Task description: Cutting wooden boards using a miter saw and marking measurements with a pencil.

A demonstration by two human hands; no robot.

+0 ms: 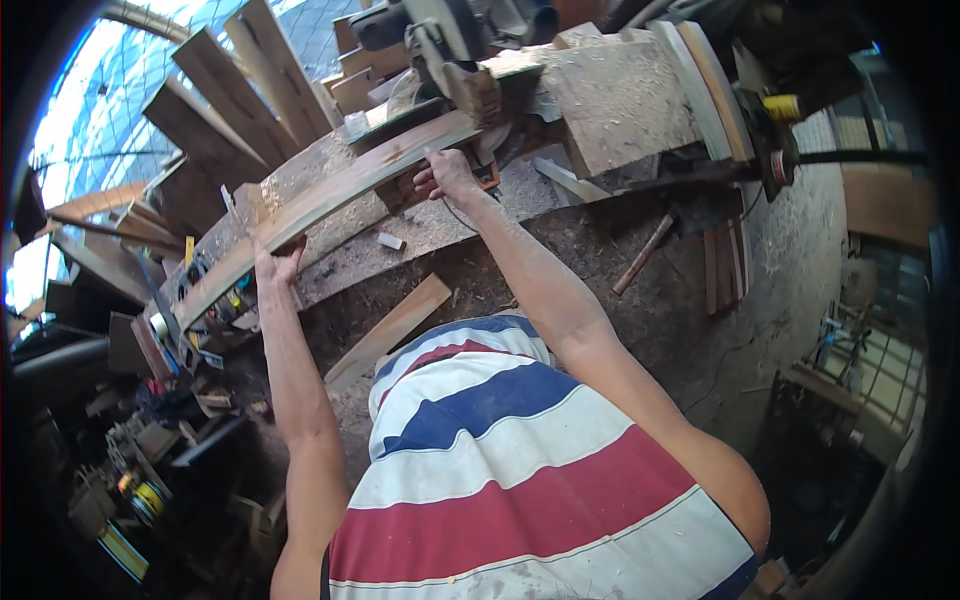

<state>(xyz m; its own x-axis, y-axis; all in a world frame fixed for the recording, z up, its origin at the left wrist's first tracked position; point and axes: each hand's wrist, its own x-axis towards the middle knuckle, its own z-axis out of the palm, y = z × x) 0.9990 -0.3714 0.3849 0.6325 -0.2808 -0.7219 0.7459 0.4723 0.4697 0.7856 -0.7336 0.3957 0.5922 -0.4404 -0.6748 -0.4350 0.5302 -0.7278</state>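
A long wooden board (370, 165) lies slantwise across the workbench, its far right end under a dark power saw (455, 60). My left hand (280, 262) grips the board's near edge toward its left part, palm partly turned up, with some fingers hidden by the wood. Close to the saw, my right hand (452, 178) is at the board's near edge with its fingers curled. A small pale bit shows at its fingertips, too small to name. Beneath the board, the bench top (345, 262) is strewn with sawdust.
A small white block (391, 241) sits on the bench. Upright planks (235, 100) lean at the far left. A loose board (390, 330) lies below the bench's near edge. Wide dusty timber (625, 95) stands right of the saw. Tools and clutter (150, 500) fill the lower left.
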